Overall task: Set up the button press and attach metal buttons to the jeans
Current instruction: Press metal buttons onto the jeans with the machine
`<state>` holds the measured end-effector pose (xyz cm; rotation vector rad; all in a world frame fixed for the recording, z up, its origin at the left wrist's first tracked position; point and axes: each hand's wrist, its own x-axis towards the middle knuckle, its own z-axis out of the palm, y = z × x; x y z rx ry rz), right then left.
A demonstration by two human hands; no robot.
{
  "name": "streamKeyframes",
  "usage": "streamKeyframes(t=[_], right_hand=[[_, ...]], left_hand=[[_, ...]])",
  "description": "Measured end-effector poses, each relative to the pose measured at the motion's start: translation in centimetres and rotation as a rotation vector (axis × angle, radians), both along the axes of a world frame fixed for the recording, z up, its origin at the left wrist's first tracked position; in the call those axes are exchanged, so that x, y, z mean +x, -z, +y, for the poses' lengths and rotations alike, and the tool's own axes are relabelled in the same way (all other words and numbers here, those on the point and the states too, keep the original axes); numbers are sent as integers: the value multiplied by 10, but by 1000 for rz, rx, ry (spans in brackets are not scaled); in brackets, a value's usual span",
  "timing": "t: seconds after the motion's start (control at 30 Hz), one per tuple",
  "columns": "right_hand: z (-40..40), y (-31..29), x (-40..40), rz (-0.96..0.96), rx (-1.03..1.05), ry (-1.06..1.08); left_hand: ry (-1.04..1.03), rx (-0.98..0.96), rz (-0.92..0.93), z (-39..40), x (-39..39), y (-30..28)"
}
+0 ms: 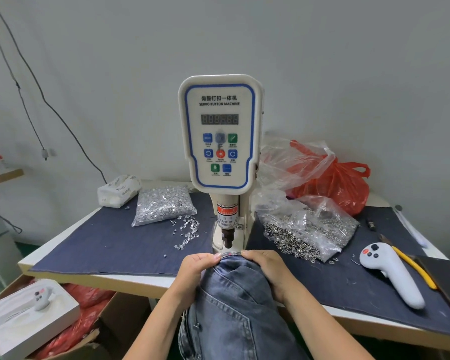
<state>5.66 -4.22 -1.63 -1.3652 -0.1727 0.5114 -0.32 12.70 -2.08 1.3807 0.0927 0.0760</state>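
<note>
A white servo button machine stands at the middle of the table, its dark punch hanging just above the die. Blue jeans rise from below, and their waistband edge lies under the punch. My left hand pinches the waistband on the left. My right hand grips it on the right. A clear bag of silver tacks lies left of the machine with loose tacks spilled beside it. A clear bag of metal buttons lies to the right.
Dark denim cloth covers the table. A white handheld controller and yellow-handled pliers lie at the right. A red plastic bag sits behind the buttons, a tissue pack at back left. A cardboard box stands below left.
</note>
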Motion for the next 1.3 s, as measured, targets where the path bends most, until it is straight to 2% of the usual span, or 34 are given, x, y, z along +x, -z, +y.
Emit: streamKeyframes(t=[0.43, 0.63, 0.9, 1.3], right_hand=[[0, 2, 2, -99, -70, 1], [1, 5, 2, -92, -4, 39], [3, 2, -1, -81, 38, 25], [2, 5, 0, -53, 47, 64]], left_hand=[[-10, 63, -8, 1, 4, 4], [-67, 115, 27, -1, 7, 8], [-154, 57, 11, -7, 4, 11], [-135, 81, 3, -6, 4, 11]])
